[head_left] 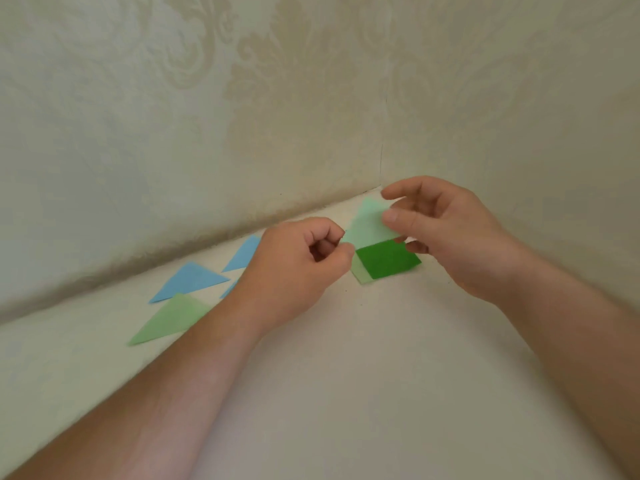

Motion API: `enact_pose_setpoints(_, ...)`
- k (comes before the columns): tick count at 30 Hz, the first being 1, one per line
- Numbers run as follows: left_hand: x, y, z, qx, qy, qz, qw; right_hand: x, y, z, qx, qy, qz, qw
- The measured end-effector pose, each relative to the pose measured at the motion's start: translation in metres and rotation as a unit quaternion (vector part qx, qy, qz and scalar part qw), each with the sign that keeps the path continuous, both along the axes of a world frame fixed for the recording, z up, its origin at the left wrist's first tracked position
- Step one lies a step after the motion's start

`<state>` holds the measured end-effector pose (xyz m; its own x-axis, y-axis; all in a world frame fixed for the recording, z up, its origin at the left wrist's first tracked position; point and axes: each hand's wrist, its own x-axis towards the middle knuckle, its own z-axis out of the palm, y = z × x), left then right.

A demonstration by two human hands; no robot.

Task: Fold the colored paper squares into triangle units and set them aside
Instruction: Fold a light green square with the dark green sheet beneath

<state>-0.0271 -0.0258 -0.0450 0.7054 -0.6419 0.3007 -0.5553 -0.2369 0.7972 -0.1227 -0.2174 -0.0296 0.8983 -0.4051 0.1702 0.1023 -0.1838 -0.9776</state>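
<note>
A pale mint-green paper piece (367, 221), folded into a triangle, is held up above the table between both hands. My left hand (298, 265) pinches its lower left corner with curled fingers. My right hand (446, 230) pinches its right edge between thumb and fingers. Below it on the table lies a small stack with a dark green square (388, 259) on top and a light green sheet (362, 273) peeking out beneath. To the left lie folded triangles: two blue ones (190, 280) (244, 254) and a light green one (166, 322), plus a blue sliver partly hidden by my left wrist.
The white table (381, 358) sits in a corner formed by two patterned cream walls (207, 116). Bare tabletop lies in front of the stack, between my forearms.
</note>
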Motion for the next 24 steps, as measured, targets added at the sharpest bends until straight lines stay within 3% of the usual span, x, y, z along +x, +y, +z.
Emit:
enact_pose_setpoints(3, -0.003, -0.001, -0.001, 0.012, -0.045, -0.012, 0.999, -0.001, 0.005, -0.002, -0.018, -0.029, 0.034, 0.999)
enact_pose_setpoints(8, 0.000, -0.002, 0.004, -0.095, 0.040, 0.022, 0.994, 0.002, -0.003, -0.003, 0.025, -0.054, 0.016, 0.998)
enact_pose_setpoints(12, -0.001, -0.003, 0.005, -0.109, 0.037, 0.038, 0.993, 0.001, 0.002, -0.007, -0.058, -0.030, 0.023, 0.998)
enact_pose_setpoints(14, -0.002, -0.002, 0.005, -0.099, -0.001, 0.037, 0.994, -0.001, 0.004, -0.006, -0.134, -0.031, -0.005, 0.990)
enact_pose_setpoints(17, -0.003, -0.001, 0.006, -0.057, -0.122, 0.025, 0.991, -0.004, 0.008, -0.004, -0.280, -0.087, -0.041, 0.955)
enact_pose_setpoints(20, -0.002, 0.000, 0.005, -0.020, -0.222, 0.007, 0.975, -0.003, 0.013, -0.005, -0.354, -0.128, -0.041, 0.926)
enact_pose_setpoints(24, -0.003, 0.000, 0.004, -0.039, -0.201, 0.004, 0.979, -0.003, 0.013, -0.004, -0.362, -0.125, -0.031, 0.923)
